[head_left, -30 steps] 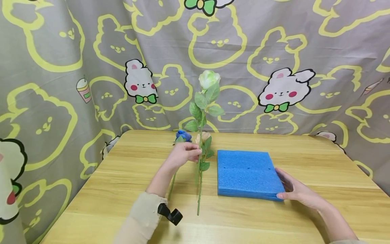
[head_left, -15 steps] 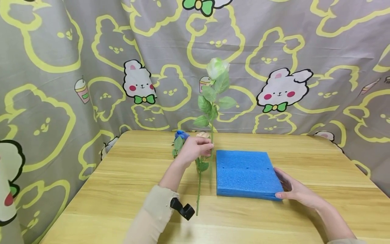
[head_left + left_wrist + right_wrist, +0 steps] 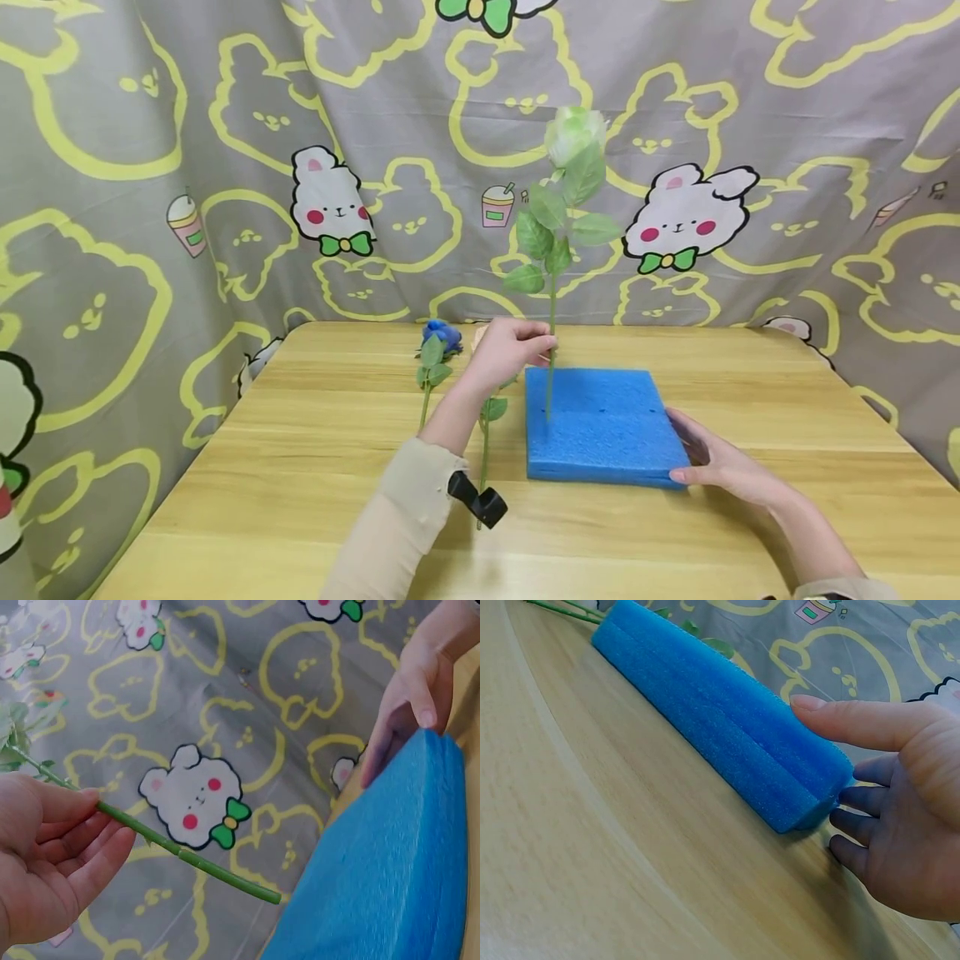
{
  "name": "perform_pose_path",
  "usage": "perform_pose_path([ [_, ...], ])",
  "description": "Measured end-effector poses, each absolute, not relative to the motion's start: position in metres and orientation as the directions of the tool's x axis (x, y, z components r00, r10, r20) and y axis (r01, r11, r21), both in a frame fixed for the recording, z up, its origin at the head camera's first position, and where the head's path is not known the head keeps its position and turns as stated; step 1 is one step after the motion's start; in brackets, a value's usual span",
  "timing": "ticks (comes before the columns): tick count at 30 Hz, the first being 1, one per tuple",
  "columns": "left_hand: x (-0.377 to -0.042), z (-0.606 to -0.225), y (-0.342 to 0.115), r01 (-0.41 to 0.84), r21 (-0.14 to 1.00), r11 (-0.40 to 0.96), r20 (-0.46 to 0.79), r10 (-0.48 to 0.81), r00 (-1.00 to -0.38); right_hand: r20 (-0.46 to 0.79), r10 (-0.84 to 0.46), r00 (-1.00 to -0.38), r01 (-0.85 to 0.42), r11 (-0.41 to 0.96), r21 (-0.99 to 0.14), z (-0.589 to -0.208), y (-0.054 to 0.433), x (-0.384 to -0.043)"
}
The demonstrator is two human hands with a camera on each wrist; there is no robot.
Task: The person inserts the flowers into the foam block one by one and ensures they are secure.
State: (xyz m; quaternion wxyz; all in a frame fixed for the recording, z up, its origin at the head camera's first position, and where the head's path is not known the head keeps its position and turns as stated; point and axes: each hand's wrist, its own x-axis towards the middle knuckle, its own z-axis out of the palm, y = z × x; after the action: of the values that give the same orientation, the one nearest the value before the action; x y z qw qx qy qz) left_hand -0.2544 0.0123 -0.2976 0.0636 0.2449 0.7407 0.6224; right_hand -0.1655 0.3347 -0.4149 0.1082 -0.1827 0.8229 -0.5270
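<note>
In the head view my left hand (image 3: 513, 348) pinches the green stem of a white-green artificial rose (image 3: 576, 137) between thumb and fingers. The rose stands upright, its lower stem in front of the left part of a blue foam block (image 3: 600, 446). In the left wrist view the cut end of the stem (image 3: 225, 879) hangs close to the foam's surface; whether it touches is hard to tell. My right hand (image 3: 723, 462) rests at the block's right front corner. Its thumb lies on the edge and its extended fingers touch the side, as the right wrist view shows.
A blue rose (image 3: 441, 336) lies on the wooden table (image 3: 300, 467), left of the block. Beside it is a pale rose, mostly hidden by my left arm, with its stem (image 3: 485, 442) showing. Small holes run across the foam's top. A patterned curtain (image 3: 420, 100) hangs behind.
My left hand has carried the white-green rose rightward and up, from beside the block to over its left part. The right hand stays at the block's corner.
</note>
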Motion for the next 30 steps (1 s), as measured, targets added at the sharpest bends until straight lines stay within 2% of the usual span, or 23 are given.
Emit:
perform_pose_path([
  [11, -0.255, -0.295, 0.054, 0.274, 0.962, 0.016, 0.238, 0.446, -0.863, 0.061, -0.442, -0.895, -0.237, 0.355, -0.904, -0.415, 0.333, -0.166],
  [21, -0.252, -0.303, 0.091, 0.352, 0.930, 0.110, 0.253, 0.505, -0.825, 0.040, -0.437, -0.898, -0.216, 0.360, -0.908, -0.415, 0.333, -0.167],
  [25, -0.251, -0.307, 0.106, 0.363, 0.928, 0.080, 0.276, 0.505, -0.818, 0.020, -0.425, -0.905, -0.196, 0.375, -0.906, -0.415, 0.333, -0.166],
  [30, -0.252, -0.313, 0.124, 0.320, 0.946, 0.047, 0.260, 0.478, -0.839, 0.011, -0.432, -0.902, -0.189, 0.372, -0.909, -0.413, 0.333, -0.165],
])
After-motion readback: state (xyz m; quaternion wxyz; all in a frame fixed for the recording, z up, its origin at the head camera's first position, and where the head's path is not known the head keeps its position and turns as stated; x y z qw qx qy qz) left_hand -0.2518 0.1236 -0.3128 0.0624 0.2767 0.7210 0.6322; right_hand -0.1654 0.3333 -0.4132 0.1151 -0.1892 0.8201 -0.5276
